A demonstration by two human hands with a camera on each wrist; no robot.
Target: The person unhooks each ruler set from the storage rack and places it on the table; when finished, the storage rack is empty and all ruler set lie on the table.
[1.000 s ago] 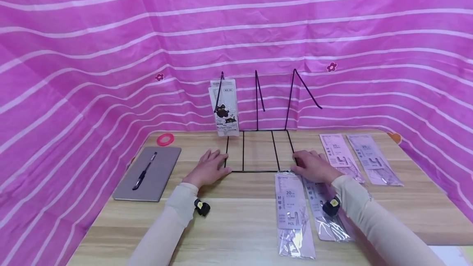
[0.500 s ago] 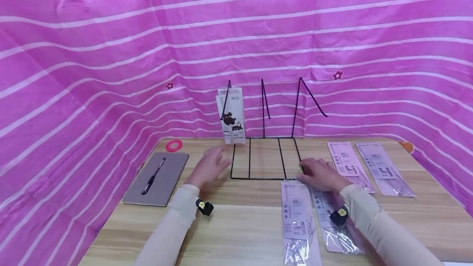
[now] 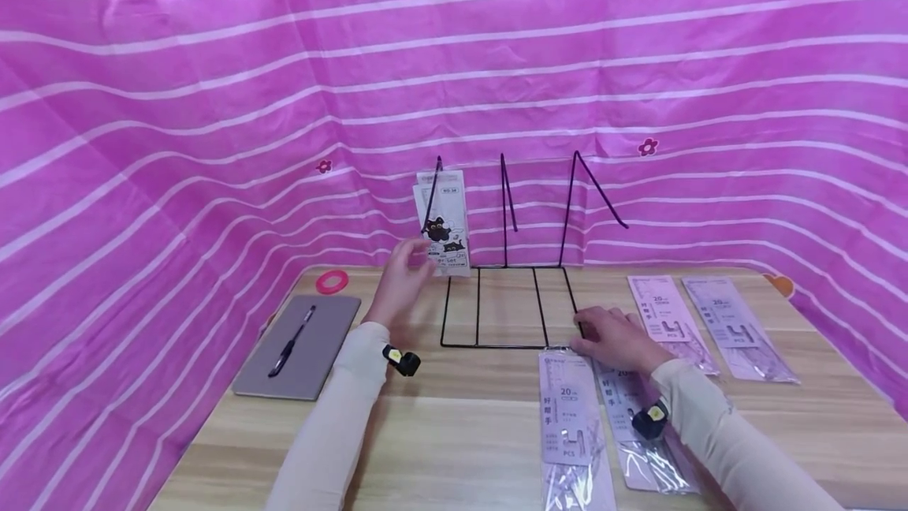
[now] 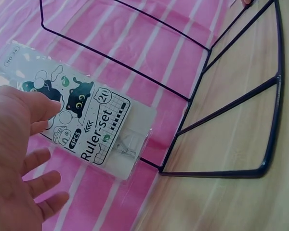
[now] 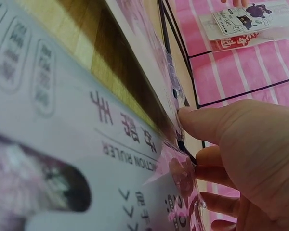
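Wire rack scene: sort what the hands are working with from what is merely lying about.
In hand:
- wire rack
- ruler-set pack hung on it, left hand reaching to it
- ruler packs by the right hand

Lying about:
- grey notebook
- pen
- pink tape ring

Black pen point(image 3: 289, 341) on grey notebook point(image 3: 301, 347); pink tape ring point(image 3: 332, 281) behind; striped pink backdrop point(image 3: 213, 101).

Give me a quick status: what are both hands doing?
Left hand open, touching hanging ruler set pack. Right hand flat on ruler packet by wire rack. Nothing in the way.
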